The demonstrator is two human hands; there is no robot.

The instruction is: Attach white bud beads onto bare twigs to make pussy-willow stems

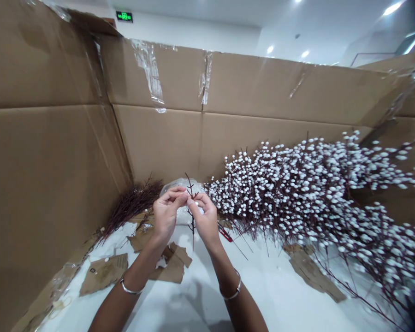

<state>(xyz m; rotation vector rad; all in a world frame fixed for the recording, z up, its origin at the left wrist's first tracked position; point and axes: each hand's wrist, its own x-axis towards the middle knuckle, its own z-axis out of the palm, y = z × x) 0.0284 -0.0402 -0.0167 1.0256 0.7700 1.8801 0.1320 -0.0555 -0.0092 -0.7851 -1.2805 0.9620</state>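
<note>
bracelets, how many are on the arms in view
2: one bracelet is around the left forearm, the other around the right forearm. Both arms run out of the picture, so more may be hidden.

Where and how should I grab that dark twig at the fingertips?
Probably pinch the dark twig by its lower end, coming from below on the near side. It appears roughly upright, that end looks straight and free of side shoots, and the left hand and right hand crowd its middle.
</note>
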